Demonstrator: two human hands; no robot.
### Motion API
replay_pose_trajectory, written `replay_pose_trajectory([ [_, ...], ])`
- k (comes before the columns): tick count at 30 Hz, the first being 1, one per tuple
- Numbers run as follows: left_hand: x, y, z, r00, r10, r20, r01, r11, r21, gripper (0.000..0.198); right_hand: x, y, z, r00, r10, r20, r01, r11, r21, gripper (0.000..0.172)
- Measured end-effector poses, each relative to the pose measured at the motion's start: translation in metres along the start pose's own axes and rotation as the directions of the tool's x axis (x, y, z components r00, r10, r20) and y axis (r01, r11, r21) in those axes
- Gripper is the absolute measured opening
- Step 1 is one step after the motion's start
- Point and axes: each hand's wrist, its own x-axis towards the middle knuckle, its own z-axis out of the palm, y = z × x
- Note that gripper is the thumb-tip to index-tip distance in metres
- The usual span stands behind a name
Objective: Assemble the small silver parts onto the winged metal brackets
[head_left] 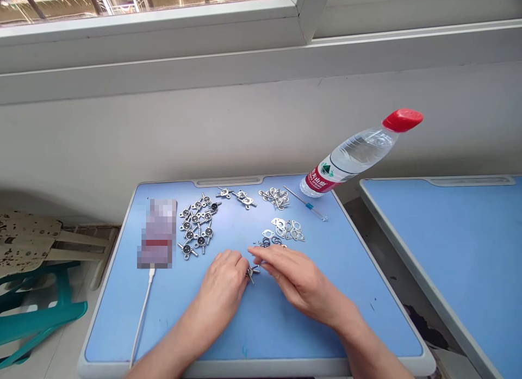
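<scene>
My left hand [226, 275] is closed, its fingertips on a small silver metal fitting [253, 271] with thin arms sticking out. Close beside it is my right hand [299, 278], its fingers pressed together over the fitting's right side; whatever its fingertips pinch is hidden. Just beyond the right fingers lie small dark rings [266, 242] and flat metal plates with holes [290, 228], partly covered by that hand. A group of similar metal fittings with round black centres [196, 219] is spread out left of centre.
More metal pieces [244, 198] and a pile of small silver parts [275, 197] lie at the back. A thin screwdriver [308, 205] rests near a red-capped water bottle [346, 159]. At left, a blurred phone-like object [159, 232] has a white cable [142, 314]. Another blue table [448, 232] stands right.
</scene>
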Motion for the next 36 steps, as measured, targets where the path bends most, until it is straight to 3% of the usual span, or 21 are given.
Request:
replay_pose_trajectory([
  [4, 0.0015, 0.002, -0.0024, 1.0, -0.015, 0.024, 0.014, 1.0, 0.023, 0.012, -0.0003, 0.0026, 0.0034, 0.997, -0.014, -0.077, 0.004, 0.992, -0.13, 0.018],
  [9, 0.0014, 0.0032, -0.0042, 0.999, -0.017, 0.039, 0.017, 1.0, 0.002, 0.011, 0.0017, 0.0017, -0.0007, 1.0, 0.007, 0.006, -0.007, 1.0, 0.018, 0.035],
  [14, 0.0014, 0.0018, -0.0033, 0.999, -0.03, 0.029, 0.029, 0.999, 0.014, 0.013, 0.0, 0.0047, 0.0027, 0.987, -0.038, -0.159, 0.023, 0.995, -0.096, 0.017],
  [16, 0.0014, 0.0015, -0.0029, 0.999, -0.03, 0.026, 0.03, 0.999, 0.016, 0.013, 0.0005, 0.0037, 0.0022, 0.993, -0.011, -0.118, -0.001, 0.995, -0.104, 0.021],
  [19, 0.001, 0.0017, -0.0031, 1.0, -0.022, 0.015, 0.022, 1.0, -0.008, 0.012, 0.0018, 0.001, -0.0001, 1.0, -0.008, -0.018, 0.008, 1.0, 0.018, 0.035],
  [21, 0.0007, 0.0021, -0.0036, 1.0, -0.017, 0.009, 0.017, 1.0, -0.01, 0.012, 0.0019, 0.0005, 0.0, 0.999, -0.029, -0.04, 0.031, 0.999, 0.041, 0.033],
  [25, 0.0016, 0.0023, -0.0042, 0.999, -0.022, 0.023, 0.022, 0.999, 0.037, 0.012, 0.002, 0.0021, 0.0032, 0.991, -0.021, -0.129, 0.008, 0.996, -0.094, 0.015],
  [31, 0.0026, 0.0008, -0.0027, 0.999, -0.023, 0.025, 0.022, 0.999, 0.028, 0.009, 0.004, 0.0004, 0.0021, 0.994, -0.028, -0.106, 0.035, 0.998, 0.061, 0.03],
  [36, 0.0022, -0.0012, -0.0008, 1.0, -0.014, 0.001, 0.014, 0.999, 0.036, 0.011, 0.0029, 0.001, 0.0057, 0.972, 0.052, -0.228, -0.047, 0.999, 0.025, 0.011],
])
